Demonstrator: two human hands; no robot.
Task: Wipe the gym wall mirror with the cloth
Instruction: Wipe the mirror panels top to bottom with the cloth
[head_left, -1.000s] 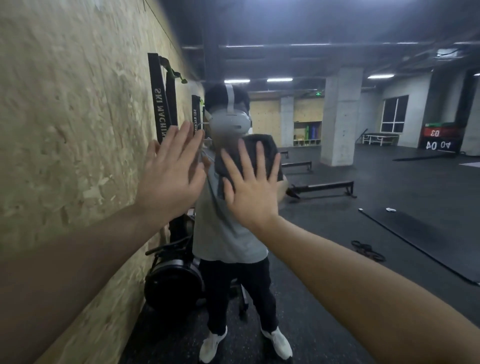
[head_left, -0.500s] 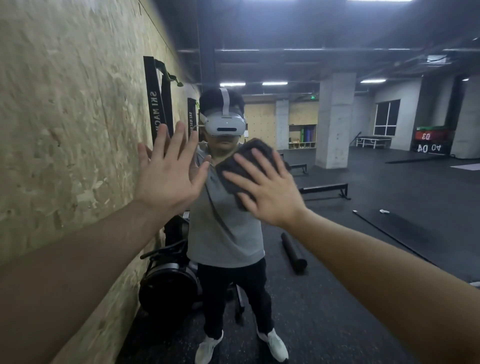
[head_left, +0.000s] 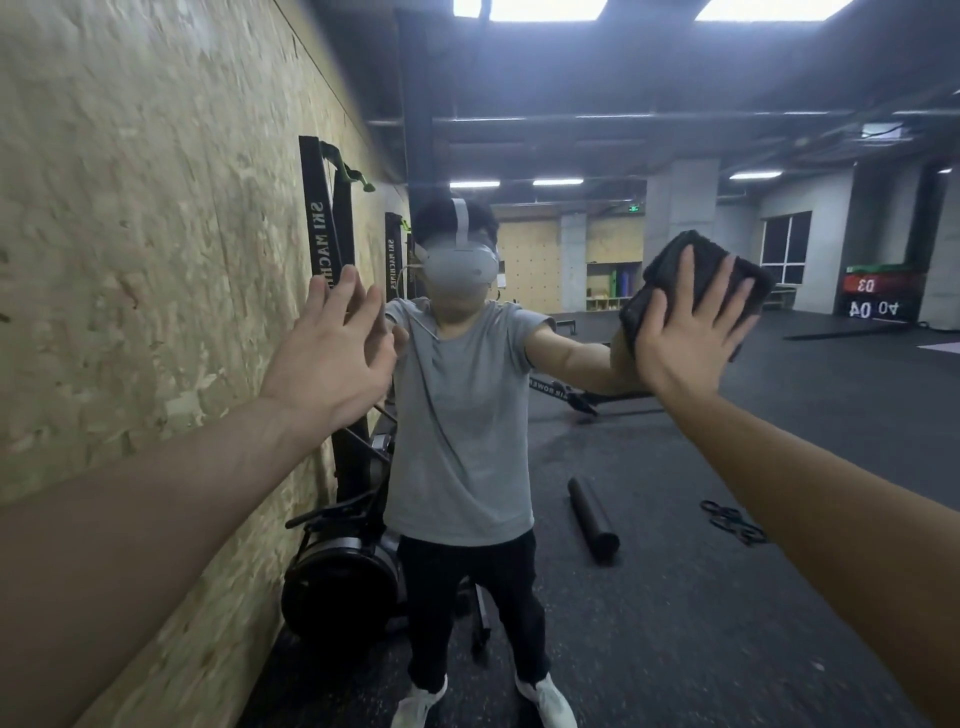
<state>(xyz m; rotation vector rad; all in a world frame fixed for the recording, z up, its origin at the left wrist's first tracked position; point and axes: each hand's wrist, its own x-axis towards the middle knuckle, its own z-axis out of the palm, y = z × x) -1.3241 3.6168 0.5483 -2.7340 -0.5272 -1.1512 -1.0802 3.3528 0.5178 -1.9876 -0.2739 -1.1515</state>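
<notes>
Pressing the dark cloth (head_left: 696, 280) flat against the mirror (head_left: 649, 441), right hand (head_left: 685, 332) fingers spread; left hand (head_left: 332, 353) open, splayed on glass.

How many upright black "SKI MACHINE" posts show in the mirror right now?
2. The nearer post stands by the board wall, above the left hand. The farther post rises just left of the reflected headset. More may be hidden behind the reflection.
</notes>
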